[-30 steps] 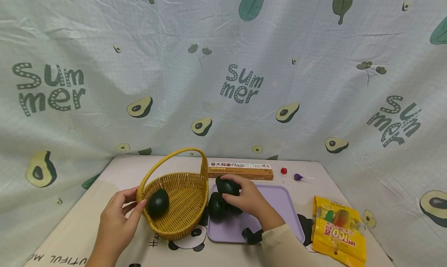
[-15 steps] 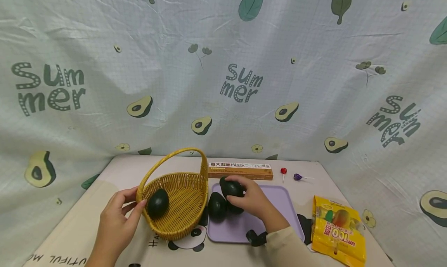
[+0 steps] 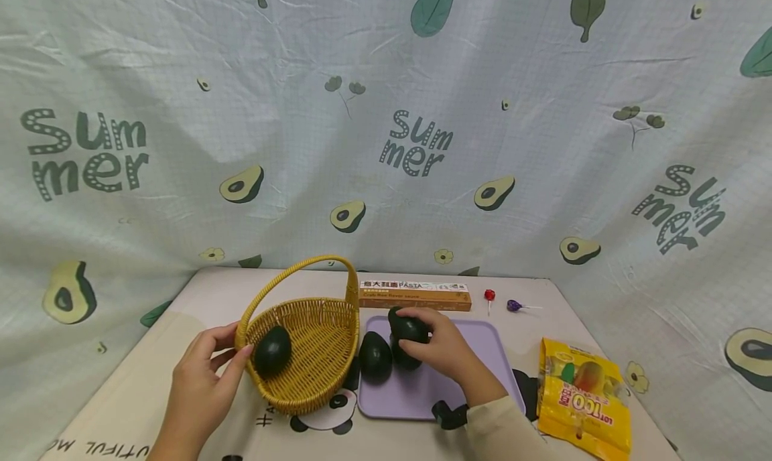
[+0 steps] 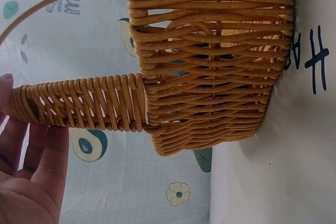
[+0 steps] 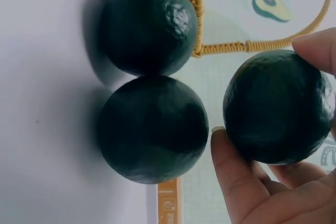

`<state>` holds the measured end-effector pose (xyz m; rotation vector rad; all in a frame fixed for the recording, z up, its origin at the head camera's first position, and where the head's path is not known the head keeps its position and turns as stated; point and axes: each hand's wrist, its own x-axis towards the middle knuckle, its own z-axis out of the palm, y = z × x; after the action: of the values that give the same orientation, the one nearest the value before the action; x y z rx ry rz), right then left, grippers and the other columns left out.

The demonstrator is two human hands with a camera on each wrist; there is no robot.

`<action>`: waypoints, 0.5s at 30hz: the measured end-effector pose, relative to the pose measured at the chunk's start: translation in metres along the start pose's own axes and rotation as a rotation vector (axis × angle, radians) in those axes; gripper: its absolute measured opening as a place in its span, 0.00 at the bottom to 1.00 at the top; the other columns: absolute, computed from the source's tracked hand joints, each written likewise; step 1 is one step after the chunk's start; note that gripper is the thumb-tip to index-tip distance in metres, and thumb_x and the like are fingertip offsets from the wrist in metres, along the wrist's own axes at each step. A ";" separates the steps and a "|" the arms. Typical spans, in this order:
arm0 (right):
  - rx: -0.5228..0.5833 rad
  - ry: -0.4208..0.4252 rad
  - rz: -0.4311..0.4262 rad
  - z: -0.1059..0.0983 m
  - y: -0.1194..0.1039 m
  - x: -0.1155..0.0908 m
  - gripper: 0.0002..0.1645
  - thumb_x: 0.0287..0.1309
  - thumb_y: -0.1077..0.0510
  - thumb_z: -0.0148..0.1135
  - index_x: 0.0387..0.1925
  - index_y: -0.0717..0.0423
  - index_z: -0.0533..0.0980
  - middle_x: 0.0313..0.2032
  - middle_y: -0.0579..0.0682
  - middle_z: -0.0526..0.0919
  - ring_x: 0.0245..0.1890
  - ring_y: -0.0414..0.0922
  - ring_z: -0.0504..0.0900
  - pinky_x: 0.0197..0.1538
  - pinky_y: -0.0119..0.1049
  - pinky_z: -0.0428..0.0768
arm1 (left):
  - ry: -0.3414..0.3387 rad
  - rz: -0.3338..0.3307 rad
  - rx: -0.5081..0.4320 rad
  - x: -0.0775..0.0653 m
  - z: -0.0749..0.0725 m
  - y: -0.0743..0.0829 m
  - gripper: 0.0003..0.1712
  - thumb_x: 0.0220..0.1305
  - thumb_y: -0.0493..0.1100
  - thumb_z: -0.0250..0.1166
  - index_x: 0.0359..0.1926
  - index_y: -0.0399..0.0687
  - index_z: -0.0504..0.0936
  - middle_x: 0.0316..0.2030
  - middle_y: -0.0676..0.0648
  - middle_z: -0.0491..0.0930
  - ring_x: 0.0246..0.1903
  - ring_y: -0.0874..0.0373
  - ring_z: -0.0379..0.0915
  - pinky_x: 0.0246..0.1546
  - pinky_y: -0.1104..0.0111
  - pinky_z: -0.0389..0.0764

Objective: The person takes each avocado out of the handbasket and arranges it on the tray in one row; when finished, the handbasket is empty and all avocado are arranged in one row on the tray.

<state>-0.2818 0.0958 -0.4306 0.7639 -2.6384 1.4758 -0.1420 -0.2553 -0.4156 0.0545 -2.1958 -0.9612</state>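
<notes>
My left hand (image 3: 204, 384) pinches the base of the handle on a yellow wicker basket (image 3: 322, 354), at its left side. One dark green avocado (image 3: 273, 351) lies inside the basket. In my right hand (image 3: 443, 346) is another avocado (image 5: 279, 107), gripped between thumb and fingers above the lilac tray (image 3: 416, 404). Two more avocados rest side by side on that tray: a left one (image 3: 376, 358) and a right one (image 5: 153, 129), which the held avocado partly covers in the head view. The left wrist view shows the thumb and fingers around the woven handle (image 4: 84, 103).
Behind the tray lies a pasta box (image 3: 416, 295). A red lollipop (image 3: 490, 295) and a purple lollipop (image 3: 515, 305) lie to its right. A yellow candy bag (image 3: 584, 397) is on the right side of the table. A printed curtain (image 3: 386, 133) hangs behind.
My right hand has shifted a little to the right with the held avocado, uncovering more of the two avocados on the tray. The left hand and basket have stayed put.
</notes>
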 end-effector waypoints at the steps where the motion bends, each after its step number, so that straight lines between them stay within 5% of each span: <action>1: 0.003 0.003 -0.002 0.000 0.000 0.000 0.28 0.53 0.55 0.76 0.56 0.33 0.81 0.62 0.46 0.81 0.56 0.50 0.79 0.53 0.46 0.84 | 0.001 0.001 -0.003 0.000 0.000 0.000 0.24 0.60 0.27 0.72 0.56 0.37 0.78 0.48 0.45 0.79 0.47 0.81 0.68 0.46 0.94 0.74; 15: 0.022 0.069 0.056 -0.013 0.014 -0.006 0.30 0.53 0.57 0.77 0.57 0.34 0.81 0.61 0.49 0.81 0.54 0.50 0.80 0.52 0.43 0.84 | 0.000 0.009 -0.007 0.000 -0.002 0.001 0.24 0.60 0.27 0.72 0.56 0.36 0.78 0.48 0.45 0.79 0.47 0.79 0.69 0.46 0.94 0.74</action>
<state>-0.2854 0.1153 -0.4362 0.6335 -2.6182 1.5184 -0.1408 -0.2555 -0.4140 0.0410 -2.1903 -0.9638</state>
